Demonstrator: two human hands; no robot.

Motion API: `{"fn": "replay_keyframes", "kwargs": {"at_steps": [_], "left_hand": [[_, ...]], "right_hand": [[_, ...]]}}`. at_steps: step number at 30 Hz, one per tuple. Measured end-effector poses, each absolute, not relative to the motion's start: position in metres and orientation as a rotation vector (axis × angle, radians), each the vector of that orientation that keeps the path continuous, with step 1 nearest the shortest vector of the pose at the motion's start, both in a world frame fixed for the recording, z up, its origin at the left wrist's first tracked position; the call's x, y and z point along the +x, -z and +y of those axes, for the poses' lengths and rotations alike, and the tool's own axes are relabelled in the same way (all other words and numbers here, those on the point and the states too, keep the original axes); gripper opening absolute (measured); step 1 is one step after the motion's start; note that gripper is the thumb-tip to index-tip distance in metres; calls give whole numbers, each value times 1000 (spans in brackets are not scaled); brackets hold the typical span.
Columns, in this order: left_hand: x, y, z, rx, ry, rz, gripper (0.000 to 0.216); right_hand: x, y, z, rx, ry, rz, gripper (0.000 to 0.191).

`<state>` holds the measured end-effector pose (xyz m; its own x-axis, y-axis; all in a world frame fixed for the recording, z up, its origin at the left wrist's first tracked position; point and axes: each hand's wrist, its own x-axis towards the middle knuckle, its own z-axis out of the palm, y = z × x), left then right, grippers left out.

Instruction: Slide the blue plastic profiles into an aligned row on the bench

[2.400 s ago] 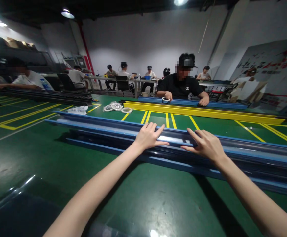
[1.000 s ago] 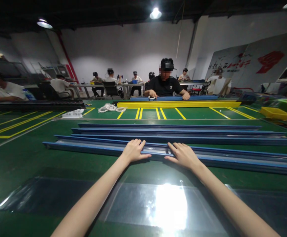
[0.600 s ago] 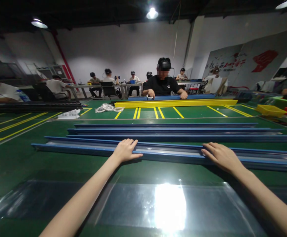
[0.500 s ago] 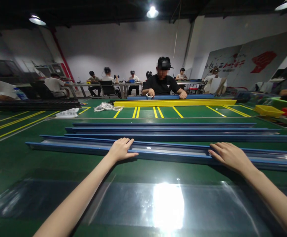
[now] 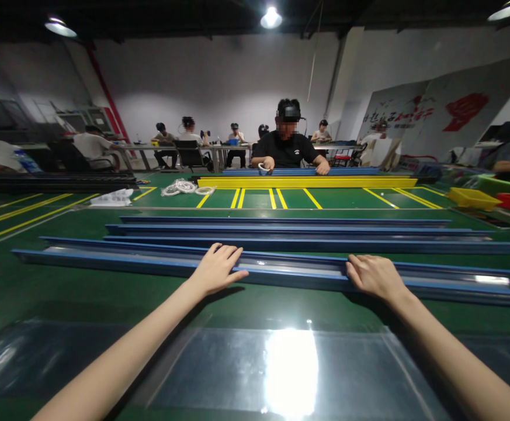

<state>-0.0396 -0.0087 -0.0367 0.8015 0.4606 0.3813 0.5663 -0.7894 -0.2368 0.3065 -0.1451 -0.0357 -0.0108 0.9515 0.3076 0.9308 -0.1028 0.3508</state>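
A long blue channel profile point(image 5: 290, 280) lies open side up across the green table, nearest to me. My left hand point(image 5: 219, 270) is curved over it left of centre, its fingers reaching across the channel and its thumb along the near wall. Further right, my right hand point(image 5: 375, 276) grips the same profile, with its fingers bent over the walls; its thumb is partly hidden. Behind it lie more blue profiles point(image 5: 307, 244), roughly parallel. Closer to me, a clear plastic sheet point(image 5: 211, 362) covers the table and reflects a lamp.
Across the table a person in black point(image 5: 287, 149) handles a white ring beside blue profiles. A yellow bar point(image 5: 307, 182), coiled white cables point(image 5: 184, 187), a white plastic bag point(image 5: 112, 197) and a yellow bin point(image 5: 474, 199) lie around. Dark bars point(image 5: 53, 184) are stacked at the left.
The nearest blue profile has slid left, bringing more of its right end into view. My right hand has moved left with it; my left hand has stayed nearly in place.
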Motion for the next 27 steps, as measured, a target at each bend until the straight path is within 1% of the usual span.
{"fn": "replay_keyframes", "kwargs": {"at_steps": [5,10,14,18,22,27], "left_hand": [[20,34,-31,-2725,450,-698,45],[53,34,-43,-2718,452,-806,39],[48,38,-39,-2661,439,-894,38],[29,40,-28,-2646,446,-854,35],[15,42,-19,-2628,493,-820,32],[-9,47,-4,-2609,599,-731,32]], "right_hand": [[262,30,-129,2194,-654,2053,41],[223,30,-113,2225,-659,2094,42],[197,33,-105,2282,-671,2129,41],[188,34,-102,2288,-668,2204,46],[202,30,-105,2172,-576,2388,44],[238,30,-118,2313,-616,2303,43]]}}
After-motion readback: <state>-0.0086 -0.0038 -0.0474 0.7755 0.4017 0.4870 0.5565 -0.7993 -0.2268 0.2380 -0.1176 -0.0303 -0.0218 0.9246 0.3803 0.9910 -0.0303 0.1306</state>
